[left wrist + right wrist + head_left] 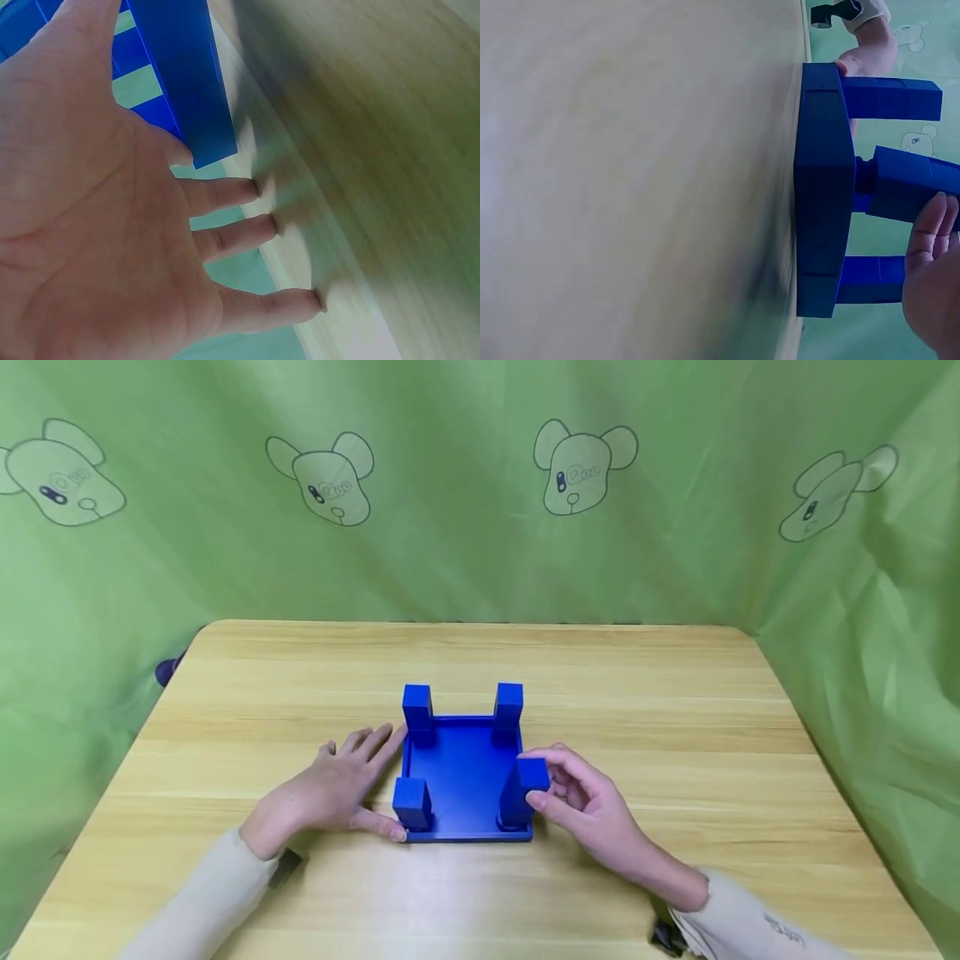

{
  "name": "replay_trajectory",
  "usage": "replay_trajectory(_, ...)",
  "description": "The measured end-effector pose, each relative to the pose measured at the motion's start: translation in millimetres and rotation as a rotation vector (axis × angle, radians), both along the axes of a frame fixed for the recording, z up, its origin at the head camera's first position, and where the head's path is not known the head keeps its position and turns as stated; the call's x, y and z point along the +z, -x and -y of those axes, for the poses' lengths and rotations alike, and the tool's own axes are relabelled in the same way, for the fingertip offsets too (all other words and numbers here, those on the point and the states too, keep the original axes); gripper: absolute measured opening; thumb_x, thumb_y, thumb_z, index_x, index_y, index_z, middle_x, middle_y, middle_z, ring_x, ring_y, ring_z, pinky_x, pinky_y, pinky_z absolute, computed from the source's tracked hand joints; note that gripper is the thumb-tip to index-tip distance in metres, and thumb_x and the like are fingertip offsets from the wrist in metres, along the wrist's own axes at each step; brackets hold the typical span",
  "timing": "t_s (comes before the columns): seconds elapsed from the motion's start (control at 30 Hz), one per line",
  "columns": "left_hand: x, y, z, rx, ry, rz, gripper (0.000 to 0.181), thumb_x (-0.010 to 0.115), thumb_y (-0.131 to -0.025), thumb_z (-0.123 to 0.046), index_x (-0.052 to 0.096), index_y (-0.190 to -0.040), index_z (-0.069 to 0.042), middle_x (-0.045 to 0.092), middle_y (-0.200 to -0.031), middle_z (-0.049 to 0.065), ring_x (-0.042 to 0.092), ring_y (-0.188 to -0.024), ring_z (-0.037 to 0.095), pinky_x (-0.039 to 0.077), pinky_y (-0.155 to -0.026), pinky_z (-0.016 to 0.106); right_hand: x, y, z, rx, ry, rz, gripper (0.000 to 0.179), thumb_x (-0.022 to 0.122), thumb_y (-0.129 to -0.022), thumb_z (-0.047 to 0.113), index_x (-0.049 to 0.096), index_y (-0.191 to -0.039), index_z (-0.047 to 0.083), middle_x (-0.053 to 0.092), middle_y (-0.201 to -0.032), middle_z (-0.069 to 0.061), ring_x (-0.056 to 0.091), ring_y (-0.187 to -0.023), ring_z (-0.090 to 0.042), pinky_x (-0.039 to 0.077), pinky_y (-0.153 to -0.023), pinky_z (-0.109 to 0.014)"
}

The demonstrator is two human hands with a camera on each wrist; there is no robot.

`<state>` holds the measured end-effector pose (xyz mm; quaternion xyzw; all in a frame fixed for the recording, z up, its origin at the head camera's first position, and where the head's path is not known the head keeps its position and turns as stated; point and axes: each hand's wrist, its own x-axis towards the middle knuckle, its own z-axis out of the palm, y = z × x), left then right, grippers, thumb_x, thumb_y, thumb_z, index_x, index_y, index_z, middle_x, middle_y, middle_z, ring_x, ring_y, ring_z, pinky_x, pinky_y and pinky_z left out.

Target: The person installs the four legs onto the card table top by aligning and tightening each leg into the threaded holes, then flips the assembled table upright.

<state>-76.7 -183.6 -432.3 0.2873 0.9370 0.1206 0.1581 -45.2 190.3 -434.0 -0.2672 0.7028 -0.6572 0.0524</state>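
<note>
A square blue base (pixel 462 777) with a raised rim lies flat on the wooden table, with a square blue leg at each corner, like a small upturned table. My right hand (pixel 596 818) pinches the near right leg (pixel 516 793) between thumb and fingers. That leg (pixel 904 181) leans slightly in the right wrist view, and a narrow round peg (pixel 865 176) shows between it and the base. My left hand (pixel 333 789) lies spread along the base's left side, thumb at the near left corner beside another leg (pixel 412 802). Its palm (pixel 97 210) faces the left wrist camera.
Pale wooden table (pixel 660 693) surrounds the base on all sides. A green curtain (pixel 465 552) printed with bear-like heads hangs behind the table and along both sides. A small dark object (pixel 167 672) juts out past the table's left edge.
</note>
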Motion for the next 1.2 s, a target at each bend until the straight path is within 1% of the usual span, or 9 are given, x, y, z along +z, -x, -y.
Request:
replay_trajectory(0.1, -0.3, 0.2, -0.8, -0.003, -0.004, 0.001, 0.141, 0.070, -0.079, -0.090, 0.006, -0.177, -0.009, 0.023, -0.175, 0.028, 0.028, -0.156, 0.054, 0.033, -0.107, 0.088, 0.2, -0.5, 0, -0.012, -0.036, -0.028, 0.045, 0.070, -0.100, -0.013, 0.066, -0.141, 0.003, 0.059, -0.106, -0.007, 0.061, -0.094, -0.017, 0.057, -0.080, -0.024)
replay_trajectory(0.2, -0.6, 0.4, -1.8, -0.008, -0.006, -0.003, 0.141, 0.070, -0.080, -0.090, 0.007, -0.176, -0.009, 0.024, -0.175, 0.028, 0.029, -0.156, 0.054, 0.033, -0.106, 0.088, 1.6, -0.3, 0, -0.025, -0.074, -0.077, 0.046, 0.073, -0.097, -0.013, 0.069, -0.139, 0.006, 0.061, -0.103, -0.005, 0.061, -0.094, -0.019, 0.058, -0.081, -0.026)
replay_trajectory(0.4, 1.4, 0.5, -1.1, -0.005, -0.001, 0.000, 0.141, 0.071, -0.080, -0.089, 0.007, -0.176, -0.009, 0.022, -0.176, 0.028, 0.027, -0.157, 0.055, 0.033, -0.107, 0.087, 3.2, 0.5, -1, -0.021, -0.149, -0.175, 0.043, 0.080, -0.094, -0.008, 0.075, -0.132, 0.012, 0.070, -0.109, -0.001, 0.064, -0.090, -0.019, 0.059, -0.075, -0.028)
replay_trajectory(0.6, 1.9, 0.9, -1.4, -0.005, 0.005, 0.002, 0.140, 0.070, -0.080, -0.089, 0.007, -0.176, -0.009, 0.023, -0.175, 0.028, 0.028, -0.156, 0.054, 0.033, -0.107, 0.087, 4.2, 1.7, -1, -0.038, -0.161, -0.292, 0.047, 0.085, -0.090, -0.008, 0.076, -0.132, 0.012, 0.072, -0.110, 0.001, 0.064, -0.087, -0.015, 0.057, -0.073, -0.027)
replay_trajectory(0.73, 1.1, 0.6, -1.3, -0.001, 0.010, 0.004, 0.141, 0.072, -0.080, -0.088, 0.007, -0.176, -0.009, 0.022, -0.176, 0.027, 0.027, -0.157, 0.054, 0.032, -0.108, 0.087, 4.7, 2.4, 1, -0.047, -0.153, -0.364, 0.052, 0.087, -0.086, -0.008, 0.076, -0.133, 0.011, 0.070, -0.104, 0.002, 0.063, -0.082, -0.014, 0.057, -0.070, -0.026)
replay_trajectory(0.9, -0.3, 0.6, -2.2, 0.000, 0.013, 0.011, 0.141, 0.071, -0.080, -0.088, 0.007, -0.176, -0.008, 0.022, -0.176, 0.027, 0.028, -0.157, 0.054, 0.032, -0.107, 0.087, 5.9, 2.1, 3, -0.072, -0.181, -0.380, 0.054, 0.092, -0.082, -0.006, 0.077, -0.131, 0.013, 0.066, -0.095, 0.003, 0.057, -0.073, -0.011, 0.049, -0.058, -0.027)
replay_trajectory(1.0, -0.1, 0.4, -2.4, 0.001, 0.022, 0.011, 0.141, 0.071, -0.080, -0.089, 0.007, -0.176, -0.008, 0.022, -0.176, 0.027, 0.028, -0.156, 0.054, 0.033, -0.107, 0.087, 6.5, 3.1, 5, -0.075, -0.190, -0.391, 0.054, 0.093, -0.081, -0.005, 0.077, -0.130, 0.013, 0.065, -0.094, 0.004, 0.054, -0.070, -0.010, 0.046, -0.056, -0.028)
replay_trajectory(1.1, 0.9, 0.2, -2.0, 0.001, 0.024, 0.011, 0.141, 0.072, -0.080, -0.088, 0.007, -0.176, -0.008, 0.022, -0.176, 0.027, 0.027, -0.157, 0.054, 0.033, -0.108, 0.087, 7.2, 4.5, 7, -0.073, -0.180, -0.415, 0.049, 0.094, -0.083, 0.001, 0.077, -0.128, 0.013, 0.062, -0.091, 0.006, 0.053, -0.069, -0.010, 0.046, -0.057, -0.024)
replay_trajectory(1.2, 1.5, 0.3, -1.6, 0.001, 0.024, 0.011, 0.141, 0.072, -0.080, -0.088, 0.006, -0.176, -0.009, 0.022, -0.176, 0.027, 0.027, -0.157, 0.053, 0.033, -0.108, 0.087, 7.3, 5.9, 9, -0.067, -0.171, -0.457, 0.040, 0.093, -0.091, 0.015, 0.076, -0.127, 0.011, 0.060, -0.090, 0.006, 0.054, -0.070, -0.010, 0.046, -0.059, -0.022)
